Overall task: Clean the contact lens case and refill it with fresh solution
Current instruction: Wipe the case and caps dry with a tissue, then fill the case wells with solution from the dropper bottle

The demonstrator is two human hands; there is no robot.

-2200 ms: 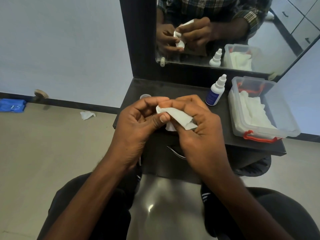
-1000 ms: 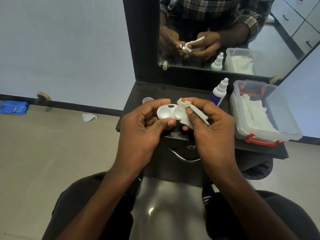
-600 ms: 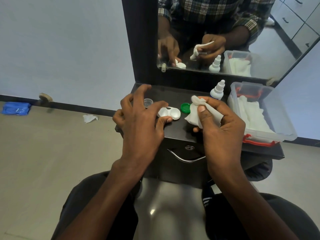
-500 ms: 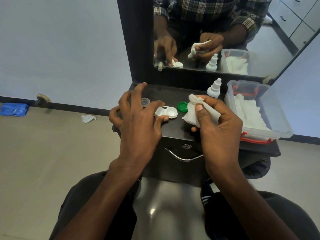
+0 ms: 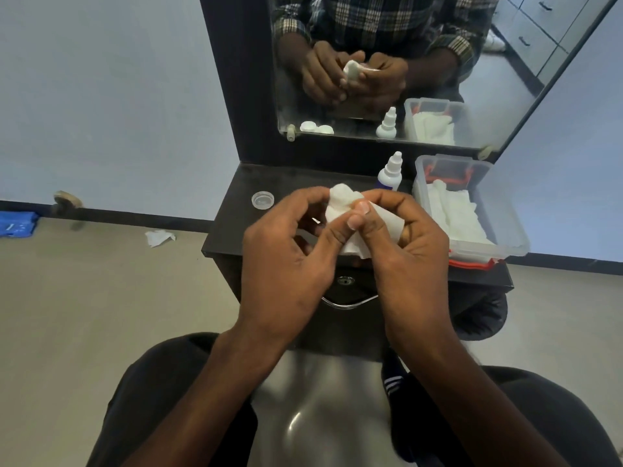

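Head view: both hands (image 5: 340, 251) pinching tissue (image 5: 354, 214)

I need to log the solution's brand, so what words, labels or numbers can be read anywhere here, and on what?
None can be read.
Dropper bottle: its blue label is mostly hidden behind the hands, print too small.
Blue item on the floor: white marks, too blurred.
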